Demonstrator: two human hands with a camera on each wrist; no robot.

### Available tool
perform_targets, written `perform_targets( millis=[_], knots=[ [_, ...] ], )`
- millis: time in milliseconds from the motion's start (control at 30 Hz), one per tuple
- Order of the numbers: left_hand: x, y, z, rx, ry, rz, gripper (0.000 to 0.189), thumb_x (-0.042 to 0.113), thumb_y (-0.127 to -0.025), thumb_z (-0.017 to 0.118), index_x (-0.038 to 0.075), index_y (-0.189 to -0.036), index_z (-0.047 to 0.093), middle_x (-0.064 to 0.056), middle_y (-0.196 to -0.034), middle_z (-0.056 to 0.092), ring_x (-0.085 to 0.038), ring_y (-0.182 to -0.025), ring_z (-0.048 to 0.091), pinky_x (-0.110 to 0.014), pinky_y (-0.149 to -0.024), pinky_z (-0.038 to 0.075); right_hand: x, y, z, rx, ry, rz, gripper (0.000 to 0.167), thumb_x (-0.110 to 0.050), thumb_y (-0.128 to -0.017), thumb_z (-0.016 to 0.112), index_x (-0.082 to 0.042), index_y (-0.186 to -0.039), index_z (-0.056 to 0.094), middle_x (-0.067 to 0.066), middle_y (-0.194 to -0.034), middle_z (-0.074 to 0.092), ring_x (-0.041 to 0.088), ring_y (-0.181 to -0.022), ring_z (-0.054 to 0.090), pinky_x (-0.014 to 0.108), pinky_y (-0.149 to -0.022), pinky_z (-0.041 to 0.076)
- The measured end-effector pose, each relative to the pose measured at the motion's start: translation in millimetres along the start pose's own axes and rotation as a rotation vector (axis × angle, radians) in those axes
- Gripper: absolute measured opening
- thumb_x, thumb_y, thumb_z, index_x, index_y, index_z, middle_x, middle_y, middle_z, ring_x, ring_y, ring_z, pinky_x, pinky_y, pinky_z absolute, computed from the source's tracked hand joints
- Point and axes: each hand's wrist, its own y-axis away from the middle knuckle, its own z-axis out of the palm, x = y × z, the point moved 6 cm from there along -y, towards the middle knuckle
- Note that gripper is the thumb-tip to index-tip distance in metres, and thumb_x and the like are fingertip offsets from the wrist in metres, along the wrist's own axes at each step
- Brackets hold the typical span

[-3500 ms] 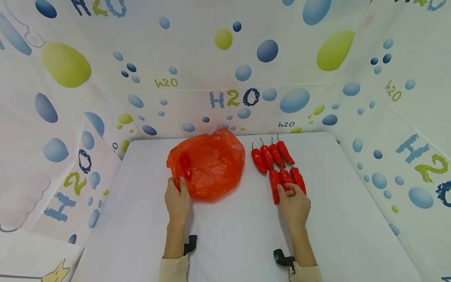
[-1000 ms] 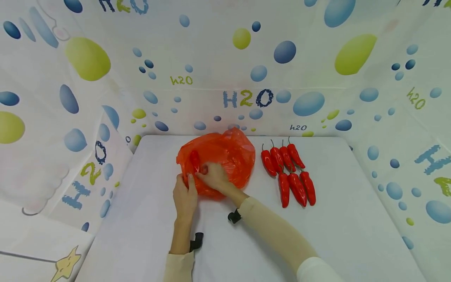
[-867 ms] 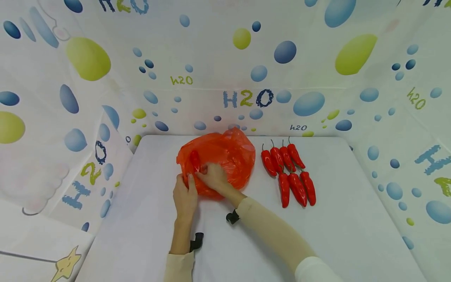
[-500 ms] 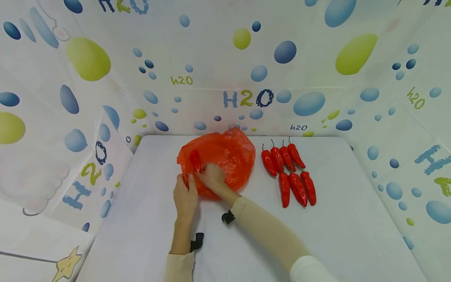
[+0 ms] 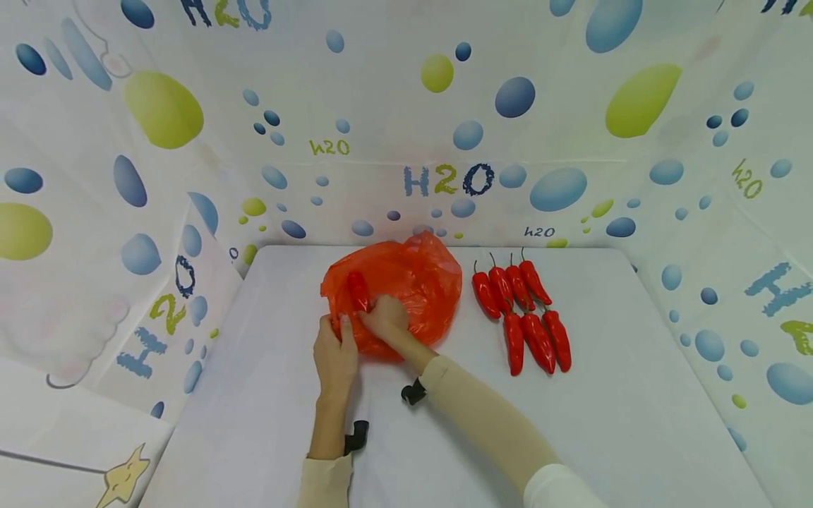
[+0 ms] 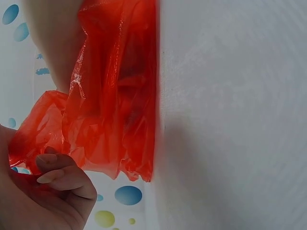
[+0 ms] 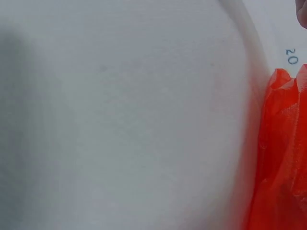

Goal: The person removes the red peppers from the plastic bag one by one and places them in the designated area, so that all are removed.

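Note:
My left hand (image 5: 334, 356) pinches the near left rim of a thin red plastic bag (image 5: 428, 282), which stands with its mouth spread. In the left wrist view, curled fingers (image 6: 67, 179) grip a fold of the bag (image 6: 105, 124). My right hand (image 5: 389, 317) reaches over the near rim into the bag, fingers curled at the lower end of a shiny red chili pepper (image 5: 358, 288) against the left inner wall. Its fingertips are partly hidden. The right wrist view catches only the outside of the bag (image 7: 280, 158) and a bit of skin at the top corner.
Several more red chili peppers with stems lie right of the bag in two rows, a back row (image 5: 500, 286) and a front row (image 5: 537, 342). All rest on a white-covered table (image 5: 635, 409). A patterned curtain (image 5: 368, 92) rises behind. Black wrist cameras (image 5: 357, 437) sit on both forearms.
My right hand has gone from the front row of peppers into the bag. Over the last second it shifts only slightly, and the pepper by its fingertips moves a little right. My left hand keeps its grip.

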Motion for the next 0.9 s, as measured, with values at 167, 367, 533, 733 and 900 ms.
perform_targets(
  millis=[167, 367, 533, 733, 900],
  knots=[
    [1.1, -0.7, -0.5, 0.008, -0.001, 0.006, 0.040, 0.035, -0.110, 0.048, -0.001, -0.126, 0.055, -0.018, -0.102, 0.065, -0.035, -0.088, 0.061, -0.045, -0.079, 0.052, 2, 1.1, -3, 0.001, -0.066, -0.003, 0.027, -0.034, -0.092, 0.079, -0.015, -0.076, 0.068, -0.001, -0.059, 0.061, 0.018, -0.059, 0.059, 0.027, -0.056, 0.051],
    [1.7, -0.4, -0.5, -0.004, 0.000, 0.002, 0.040, 0.035, -0.111, 0.047, 0.000, -0.128, 0.055, -0.017, -0.102, 0.065, -0.034, -0.088, 0.061, -0.044, -0.079, 0.053, 6, 2.0, -5, -0.026, -0.111, -0.015, 0.028, -0.033, -0.093, 0.078, -0.015, -0.075, 0.069, -0.001, -0.059, 0.061, 0.018, -0.057, 0.059, 0.027, -0.054, 0.051],
    [1.3, -0.1, 0.4, -0.005, -0.003, -0.004, 0.042, 0.037, -0.111, 0.046, 0.000, -0.129, 0.054, -0.017, -0.105, 0.066, -0.033, -0.089, 0.061, -0.044, -0.080, 0.054, 11, 3.4, -8, -0.041, -0.151, -0.025, 0.023, -0.032, -0.094, 0.078, -0.014, -0.081, 0.072, -0.001, -0.061, 0.063, 0.018, -0.059, 0.061, 0.026, -0.057, 0.053],
    [3.0, 0.1, 0.3, -0.003, 0.009, -0.005, 0.042, 0.035, -0.111, 0.046, -0.001, -0.130, 0.054, -0.019, -0.110, 0.067, -0.034, -0.092, 0.063, -0.048, -0.085, 0.056, 14, 7.9, -17, -0.027, -0.179, -0.049, 0.022, -0.030, -0.094, 0.078, -0.009, -0.099, 0.076, -0.003, -0.066, 0.065, 0.017, -0.063, 0.061, 0.026, -0.060, 0.053],
    [2.4, -0.2, 2.8, -0.007, 0.008, -0.007, 0.042, 0.035, -0.111, 0.047, -0.001, -0.130, 0.054, -0.019, -0.111, 0.068, -0.034, -0.094, 0.063, -0.047, -0.086, 0.057, 20, 12.8, -27, -0.009, -0.167, -0.039, 0.023, -0.029, -0.094, 0.079, -0.008, -0.103, 0.076, -0.002, -0.068, 0.065, 0.017, -0.064, 0.060, 0.026, -0.061, 0.053]
  ],
)
